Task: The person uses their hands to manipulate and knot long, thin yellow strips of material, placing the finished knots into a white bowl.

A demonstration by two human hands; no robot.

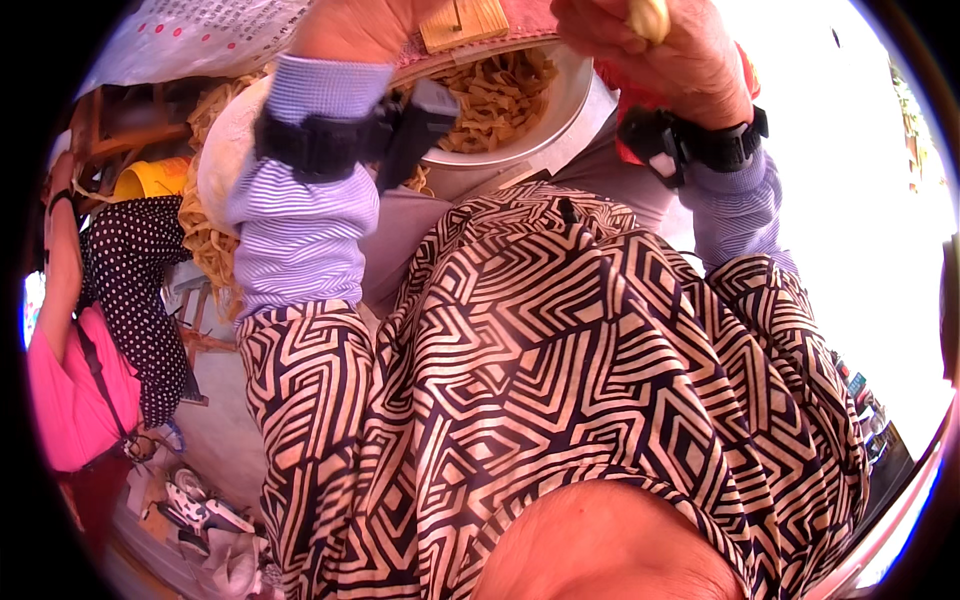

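Note:
At the top edge, my left hand (356,28) is cut off by the picture's rim; its fingers are hidden. Beside it lies a small wooden block (463,24) with a nail-like metal piece in it, on a pink cloth-covered board (525,19). My right hand (667,60), at the upper right, is closed around a pale yellowish piece (649,19) whose kind I cannot tell. Below the board, between my forearms, a metal basin (581,90) holds many cut, pale brown strips (499,97). Black straps with devices circle both my wrists.
A white round tray (225,150) with more strips hanging around its rim is left of my sleeve. Beyond it are a yellow bucket (150,178) and a person in a pink top (90,397). Printed plastic sheeting (195,37) spans the upper left. Red cloth (634,97) lies under my right wrist.

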